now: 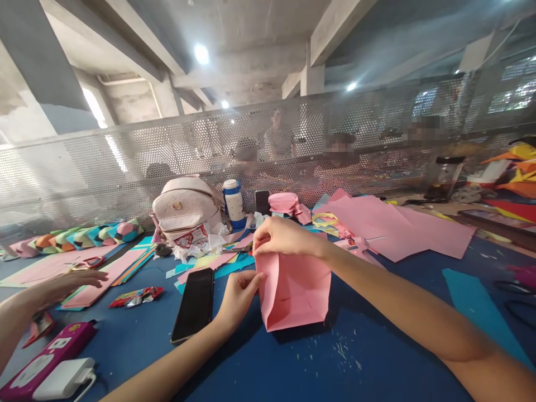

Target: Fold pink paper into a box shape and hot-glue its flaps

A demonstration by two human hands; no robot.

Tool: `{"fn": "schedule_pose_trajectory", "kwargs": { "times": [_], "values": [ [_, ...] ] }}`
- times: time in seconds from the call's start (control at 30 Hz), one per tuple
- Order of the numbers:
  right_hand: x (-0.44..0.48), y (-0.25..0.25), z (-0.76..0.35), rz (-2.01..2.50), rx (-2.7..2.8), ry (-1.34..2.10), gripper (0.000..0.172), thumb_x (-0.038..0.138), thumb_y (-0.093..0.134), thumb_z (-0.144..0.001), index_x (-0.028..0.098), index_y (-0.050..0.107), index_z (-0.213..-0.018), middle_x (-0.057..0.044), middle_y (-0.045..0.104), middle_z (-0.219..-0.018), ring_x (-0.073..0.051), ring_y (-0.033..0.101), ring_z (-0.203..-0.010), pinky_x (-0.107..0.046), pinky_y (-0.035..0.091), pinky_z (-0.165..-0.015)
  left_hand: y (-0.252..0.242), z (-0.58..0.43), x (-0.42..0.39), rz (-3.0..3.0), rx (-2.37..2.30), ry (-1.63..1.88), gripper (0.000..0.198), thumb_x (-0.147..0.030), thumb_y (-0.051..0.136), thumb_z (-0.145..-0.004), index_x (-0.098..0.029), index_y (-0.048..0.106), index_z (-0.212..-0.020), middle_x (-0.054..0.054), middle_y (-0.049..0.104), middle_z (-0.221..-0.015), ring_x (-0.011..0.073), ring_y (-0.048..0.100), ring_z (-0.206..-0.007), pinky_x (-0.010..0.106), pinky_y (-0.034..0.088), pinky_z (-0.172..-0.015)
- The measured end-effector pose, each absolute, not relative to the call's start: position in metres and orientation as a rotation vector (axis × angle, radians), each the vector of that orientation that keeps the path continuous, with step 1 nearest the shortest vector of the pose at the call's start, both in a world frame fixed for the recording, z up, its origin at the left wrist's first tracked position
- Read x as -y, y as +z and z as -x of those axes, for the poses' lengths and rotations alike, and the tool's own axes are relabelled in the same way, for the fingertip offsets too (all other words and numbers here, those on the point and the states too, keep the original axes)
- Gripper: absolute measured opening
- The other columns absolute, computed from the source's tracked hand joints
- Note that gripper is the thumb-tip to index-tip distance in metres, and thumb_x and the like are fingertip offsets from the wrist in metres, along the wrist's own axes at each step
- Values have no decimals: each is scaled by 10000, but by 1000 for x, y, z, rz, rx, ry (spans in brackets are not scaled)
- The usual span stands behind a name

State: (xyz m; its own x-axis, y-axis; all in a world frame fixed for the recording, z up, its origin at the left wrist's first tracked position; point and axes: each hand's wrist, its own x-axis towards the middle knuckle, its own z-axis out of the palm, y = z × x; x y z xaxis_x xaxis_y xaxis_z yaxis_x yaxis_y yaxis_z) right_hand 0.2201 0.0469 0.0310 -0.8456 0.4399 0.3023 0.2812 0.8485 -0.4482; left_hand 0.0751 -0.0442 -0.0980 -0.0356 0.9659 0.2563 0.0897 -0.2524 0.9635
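Observation:
A folded pink paper box (299, 293) stands tilted just above or on the blue table in front of me, its open side partly toward me. My left hand (240, 293) pinches its left edge between thumb and fingers. From above, my right hand (280, 237) grips the upper left corner of the same box, fingers bent over the paper. A dark phone (193, 301) lies beside my left wrist. Behind my right forearm sits a pink glue gun (355, 245), partly hidden. Scissors (237, 249) rest among coloured paper scraps behind my left hand.
A co-worker's hand (71, 285) reaches in at left near stacked paper strips (104, 279). A pale backpack (186, 206) and a water bottle (234, 204) stand by the perforated metal screen (125, 167). Large pink sheets (389, 223) lie at right; a purple power strip (50, 357) lies front left.

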Motion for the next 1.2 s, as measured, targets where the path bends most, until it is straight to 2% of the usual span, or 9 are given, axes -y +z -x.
{"fn": "schedule_pose_trajectory", "kwargs": {
  "times": [0.27, 0.37, 0.6, 0.9, 1.2],
  "values": [
    [-69, 27, -226, 438, 2462, 733, 176, 216, 584, -812, 163, 751, -831, -37, 740, -820, -168, 647, -758, -247, 436, -643, -101, -71, 41, -1450, -1203, 1401, 456, -539, 631, -784, -137, 659, -572, 23, 596, -560, 133, 506, -527, 225, 406, -520],
    [-73, 24, -226, 460, 2437, 725, 167, 220, 598, -796, 160, 754, -807, -41, 740, -802, -176, 647, -746, -257, 448, -642, -100, -71, 41, -1441, -1199, 1390, 452, -550, 634, -778, -139, 687, -596, 34, 635, -592, 151, 544, -551, 230, 424, -531],
    [-84, 26, -229, 453, 2405, 722, 169, 263, 610, -792, 176, 755, -791, -25, 733, -780, -191, 652, -763, -276, 465, -666, -97, -72, 40, -1415, -1170, 1387, 392, -516, 634, -799, -145, 760, -793, 44, 709, -695, 183, 618, -641, 250, 475, -615],
    [-86, 33, -235, 423, 2385, 738, 150, 270, 633, -803, 187, 758, -799, -20, 746, -825, -185, 665, -801, -273, 478, -706, -101, -70, 40, -1388, -1145, 1364, 379, -500, 648, -801, -140, 766, -799, 47, 709, -682, 168, 612, -622, 232, 463, -600],
    [-88, 24, -230, 377, 2423, 799, 153, 242, 618, -816, 179, 756, -831, -30, 743, -843, -183, 667, -821, -268, 484, -721, -103, -73, 39, -1332, -1097, 1311, 384, -502, 638, -812, -141, 763, -850, 67, 729, -751, 179, 638, -654, 252, 485, -643]
  ]
}}
